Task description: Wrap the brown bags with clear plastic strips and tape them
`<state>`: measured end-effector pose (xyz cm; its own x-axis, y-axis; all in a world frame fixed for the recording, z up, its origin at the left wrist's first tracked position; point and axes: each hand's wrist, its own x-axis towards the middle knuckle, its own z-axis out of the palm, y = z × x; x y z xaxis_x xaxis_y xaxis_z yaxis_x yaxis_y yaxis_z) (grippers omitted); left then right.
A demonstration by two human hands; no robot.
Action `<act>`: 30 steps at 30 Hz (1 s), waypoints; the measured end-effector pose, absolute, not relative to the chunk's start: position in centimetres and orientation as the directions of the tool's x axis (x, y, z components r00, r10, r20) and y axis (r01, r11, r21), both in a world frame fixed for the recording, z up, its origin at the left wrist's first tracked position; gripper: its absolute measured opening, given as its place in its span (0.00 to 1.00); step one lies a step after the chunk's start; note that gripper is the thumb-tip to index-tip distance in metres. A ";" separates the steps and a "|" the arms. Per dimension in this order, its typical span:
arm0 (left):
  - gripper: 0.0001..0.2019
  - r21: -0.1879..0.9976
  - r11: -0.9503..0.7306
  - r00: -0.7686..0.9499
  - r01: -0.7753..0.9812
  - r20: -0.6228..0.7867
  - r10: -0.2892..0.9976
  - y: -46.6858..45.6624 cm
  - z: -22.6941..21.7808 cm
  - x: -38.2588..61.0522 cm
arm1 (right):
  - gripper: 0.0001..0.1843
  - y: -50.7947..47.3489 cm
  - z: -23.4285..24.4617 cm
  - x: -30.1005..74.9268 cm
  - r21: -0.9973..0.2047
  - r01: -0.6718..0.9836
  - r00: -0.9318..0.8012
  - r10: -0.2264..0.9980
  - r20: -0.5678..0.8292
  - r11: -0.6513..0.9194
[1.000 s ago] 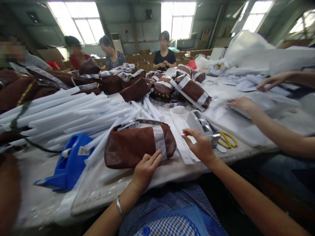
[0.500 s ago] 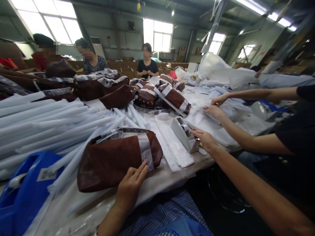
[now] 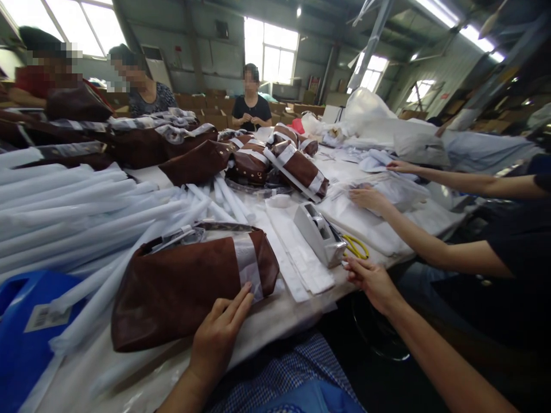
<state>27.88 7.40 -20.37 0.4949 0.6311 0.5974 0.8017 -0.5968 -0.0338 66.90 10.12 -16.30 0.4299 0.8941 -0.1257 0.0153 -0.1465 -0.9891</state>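
Note:
A brown handbag [image 3: 181, 292] lies on its side at the table's front, with a white paper strip [image 3: 247, 261] wrapped around its right end. My left hand [image 3: 221, 327] rests on the bag's near edge, fingers stretched out and pressing the strip's lower part. Just right of the grey tape dispenser [image 3: 318, 235], my right hand [image 3: 372, 284] is closed in a pinch. A tiny pale piece of tape shows at its fingertips. Yellow-handled scissors [image 3: 356, 246] lie beside the dispenser, beyond that hand.
White paper rolls [image 3: 86, 212] are heaped at left, above a blue dispenser [image 3: 30, 338]. Folded white strips [image 3: 297, 258] lie between bag and tape dispenser. Wrapped brown bags [image 3: 301, 169] are piled further back. A co-worker's hands [image 3: 370, 199] handle clear plastic at right; other people sit across.
My right hand has drawn back from the tape dispenser towards me, its fingers now pinched together. The scissors have come into view. My left hand stays on the strip.

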 end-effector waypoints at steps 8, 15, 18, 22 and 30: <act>0.26 0.002 -0.599 0.472 0.801 0.613 0.633 7.4 -20.4 28.1 | 0.14 9.4 -15.6 69.0 -0.750 0.658 0.231 0.933 0.277 0.060; 0.22 0.034 -0.575 0.444 0.818 0.599 0.666 7.1 -20.3 28.2 | 0.10 11.3 -8.6 61.6 -0.520 0.533 -0.641 0.720 0.267 0.668; 0.19 0.019 -0.562 0.442 0.827 0.596 0.671 7.1 -20.0 28.4 | 0.10 13.1 -6.8 56.8 -0.495 0.399 -0.816 0.545 0.192 0.772; 0.16 0.023 -0.538 0.425 0.843 0.585 0.690 7.0 -20.2 28.5 | 0.11 16.4 -6.9 52.1 -0.474 0.276 -0.914 0.381 0.139 0.836; 0.14 -0.029 -0.499 0.416 0.866 0.596 0.687 7.0 -20.4 28.7 | 0.04 21.3 -8.5 46.6 -0.159 0.288 -0.956 0.273 -0.108 0.944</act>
<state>28.68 6.97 -20.38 0.4162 0.6870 0.5957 0.8660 -0.4992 -0.0293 46.56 21.30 -8.46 -0.9559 0.2732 -0.1079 0.2879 0.9444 -0.1591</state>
